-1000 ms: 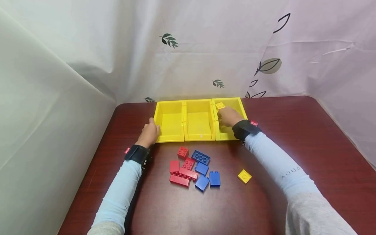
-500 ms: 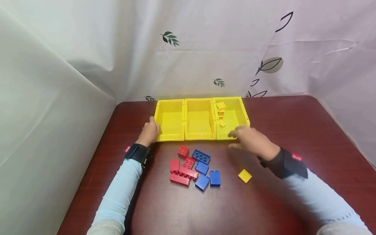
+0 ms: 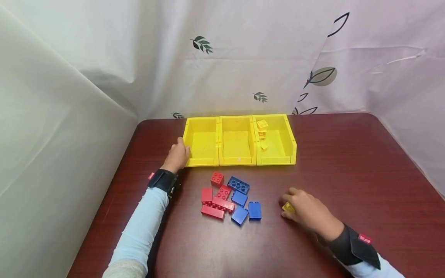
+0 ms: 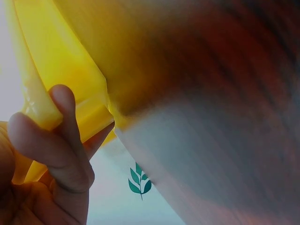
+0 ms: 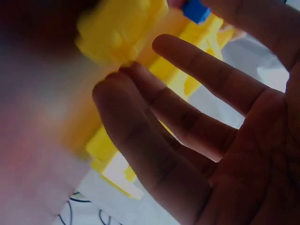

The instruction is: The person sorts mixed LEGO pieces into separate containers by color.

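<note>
My left hand [image 3: 177, 155] grips the left side wall of the leftmost yellow bin [image 3: 202, 162]. In the left wrist view, thumb and fingers curl over that bin's rim [image 4: 37, 101]. At the right of the table, my right hand [image 3: 307, 212] reaches over a yellow toy building brick [image 3: 287, 207], which partly shows between thumb and fingers. The right wrist view has the same brick [image 5: 119, 30], blurred, just beyond the fingertips of my extended fingers [image 5: 201, 70]. Several yellow bricks [image 3: 262, 124] lie along the left side of the rightmost bin [image 3: 277, 160].
A middle yellow bin [image 3: 237, 161] stands between the other two. In front of the bins lie several red bricks [image 3: 213, 212] and several blue bricks [image 3: 255, 211] in one loose group on the dark red table [image 3: 215, 251]. A pale curtain [image 3: 229, 77] hangs behind.
My right hand has left the rightmost bin, where a yellow brick was at its fingers, and moved back and down to the loose yellow brick. My left hand stays on the bin wall.
</note>
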`<state>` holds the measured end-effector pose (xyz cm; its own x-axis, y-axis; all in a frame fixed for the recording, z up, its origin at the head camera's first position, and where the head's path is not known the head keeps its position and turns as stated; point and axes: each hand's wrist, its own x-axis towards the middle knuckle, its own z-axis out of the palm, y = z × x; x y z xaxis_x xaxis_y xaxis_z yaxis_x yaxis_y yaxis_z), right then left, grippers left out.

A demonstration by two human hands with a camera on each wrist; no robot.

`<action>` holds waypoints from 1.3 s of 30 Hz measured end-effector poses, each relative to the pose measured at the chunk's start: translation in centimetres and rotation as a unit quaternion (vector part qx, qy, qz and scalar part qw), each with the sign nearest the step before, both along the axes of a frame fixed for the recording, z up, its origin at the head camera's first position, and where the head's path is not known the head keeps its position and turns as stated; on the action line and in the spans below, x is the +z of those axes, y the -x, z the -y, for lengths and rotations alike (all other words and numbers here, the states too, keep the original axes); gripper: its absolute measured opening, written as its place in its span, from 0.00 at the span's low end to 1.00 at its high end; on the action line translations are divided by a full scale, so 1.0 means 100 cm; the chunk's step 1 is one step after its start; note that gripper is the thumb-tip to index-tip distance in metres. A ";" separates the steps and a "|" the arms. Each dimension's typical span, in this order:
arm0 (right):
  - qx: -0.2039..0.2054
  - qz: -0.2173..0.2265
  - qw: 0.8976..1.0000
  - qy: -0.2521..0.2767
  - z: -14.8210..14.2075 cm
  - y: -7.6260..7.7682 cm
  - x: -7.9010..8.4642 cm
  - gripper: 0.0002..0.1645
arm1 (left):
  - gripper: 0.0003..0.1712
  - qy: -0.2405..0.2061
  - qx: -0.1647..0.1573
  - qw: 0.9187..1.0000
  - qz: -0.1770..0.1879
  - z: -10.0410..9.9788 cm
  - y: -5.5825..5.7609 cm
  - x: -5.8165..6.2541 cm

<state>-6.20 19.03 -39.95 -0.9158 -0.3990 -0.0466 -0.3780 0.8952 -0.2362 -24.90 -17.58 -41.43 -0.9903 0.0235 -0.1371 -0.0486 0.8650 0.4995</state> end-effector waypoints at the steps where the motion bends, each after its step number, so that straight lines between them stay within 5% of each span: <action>1: 0.000 -0.005 1.000 -0.002 0.000 -0.003 -0.003 0.16 | 0.24 0.000 0.001 1.000 0.001 0.000 0.000 0.000; 15: 0.000 -0.047 0.999 0.017 -0.001 -0.011 -0.014 0.13 | 0.24 0.006 0.002 1.000 0.002 -0.001 0.002 -0.001; 28: -0.007 -0.024 1.000 0.019 0.000 -0.008 -0.013 0.14 | 0.25 -0.002 0.003 1.000 0.010 -0.001 -0.002 -0.001; 34: -0.009 -0.028 0.999 0.018 0.001 0.005 -0.004 0.14 | 0.23 -0.011 0.003 1.000 0.008 -0.002 -0.002 0.001; 39: -0.021 -0.036 0.999 0.028 0.000 0.033 0.015 0.16 | 0.24 -0.011 0.004 1.000 0.010 -0.002 -0.002 0.002</action>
<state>-9.47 19.03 -38.49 -0.9317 -0.3608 0.0416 -0.3587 0.8963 -0.2608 -24.68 -17.38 -41.19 -0.9875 0.0193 -0.1567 -0.0654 0.8532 0.5174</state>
